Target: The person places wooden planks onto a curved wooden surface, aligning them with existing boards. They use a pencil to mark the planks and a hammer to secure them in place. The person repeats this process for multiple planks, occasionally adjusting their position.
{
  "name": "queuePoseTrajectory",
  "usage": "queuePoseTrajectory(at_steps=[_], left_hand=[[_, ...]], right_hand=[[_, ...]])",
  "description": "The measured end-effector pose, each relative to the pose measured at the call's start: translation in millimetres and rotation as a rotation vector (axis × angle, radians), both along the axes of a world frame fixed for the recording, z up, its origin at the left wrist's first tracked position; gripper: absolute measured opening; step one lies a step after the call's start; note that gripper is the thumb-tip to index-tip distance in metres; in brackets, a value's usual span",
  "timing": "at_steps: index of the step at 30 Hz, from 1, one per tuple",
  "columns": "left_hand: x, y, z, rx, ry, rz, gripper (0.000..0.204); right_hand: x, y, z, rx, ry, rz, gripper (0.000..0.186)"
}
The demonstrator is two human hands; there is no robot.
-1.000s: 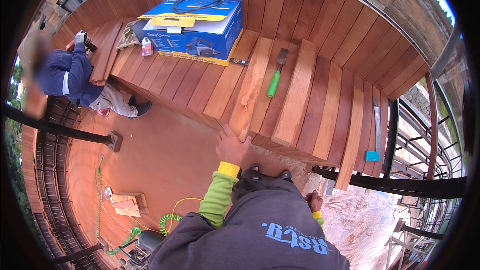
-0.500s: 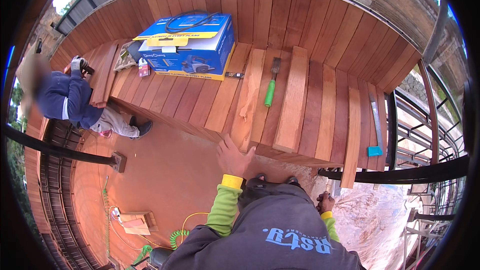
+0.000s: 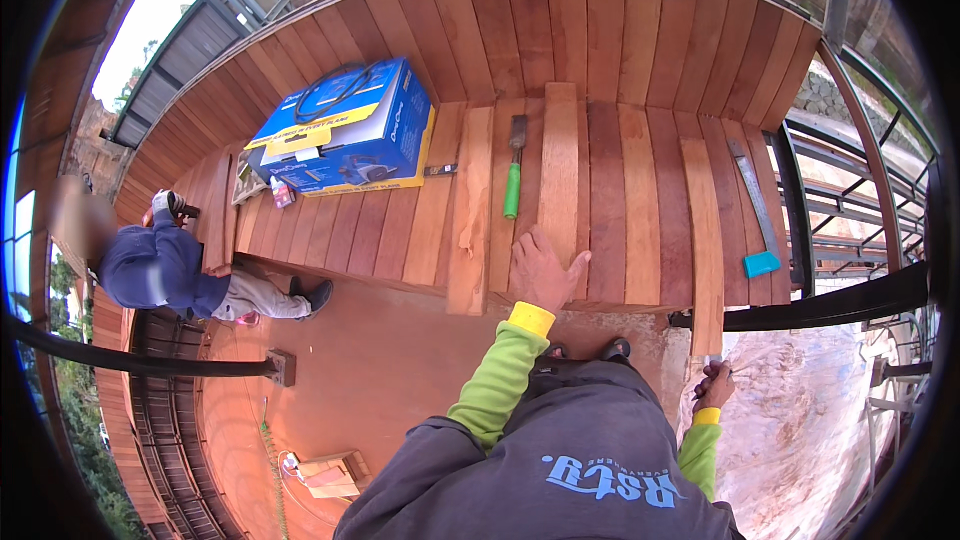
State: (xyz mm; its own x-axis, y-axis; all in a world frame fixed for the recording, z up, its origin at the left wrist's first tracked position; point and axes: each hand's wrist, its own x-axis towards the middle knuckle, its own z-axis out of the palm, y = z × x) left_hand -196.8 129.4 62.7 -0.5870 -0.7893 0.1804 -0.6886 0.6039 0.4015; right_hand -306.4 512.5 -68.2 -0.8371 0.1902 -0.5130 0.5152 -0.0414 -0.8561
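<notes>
My left hand (image 3: pixel 548 273) lies with fingers spread over the near end of a loose wooden plank (image 3: pixel 560 175) on the slatted bench. Low on the right, my right hand (image 3: pixel 712 386) is closed, just below the overhanging end of another loose plank (image 3: pixel 703 240). What its fingers hold, if anything, is too small to make out. Left of my left hand lies a chisel (image 3: pixel 513 168) with a green handle, beside a third loose plank (image 3: pixel 468 210) that also juts past the bench edge.
A blue and yellow cardboard box (image 3: pixel 350 135) with a black cable (image 3: pixel 340 90) on top stands on the bench (image 3: pixel 607 210). A try square (image 3: pixel 755 210) with a turquoise handle lies at right. A co-worker (image 3: pixel 165 265) handles boards at far left. Black rails (image 3: pixel 830 300) flank the bench.
My left hand has moved right, from the end of the chisel's left-hand plank to the plank right of it. My right hand has come closer to the overhanging plank's end. The view has shifted.
</notes>
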Motion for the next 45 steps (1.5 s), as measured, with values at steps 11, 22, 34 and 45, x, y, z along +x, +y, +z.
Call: queuePoseTrajectory(at_steps=[11,22,34,45], left_hand=[[-31,8,-1,0.068,-0.155,0.218,0.074],[-34,9,-7,-0.083,-0.220,0.167,0.068],[-29,1,-13,-0.111,-0.235,0.101,0.067],[-34,2,2,-0.013,-0.196,0.167,0.068]], right_hand=[[-18,-19,23,-0.304,-0.112,0.148,0.044],[-45,-3,38,-0.335,-0.026,0.546,0.046],[-57,0,35,-0.118,0.163,0.851,0.035],[-51,-8,23,-0.119,0.202,0.819,0.035]])
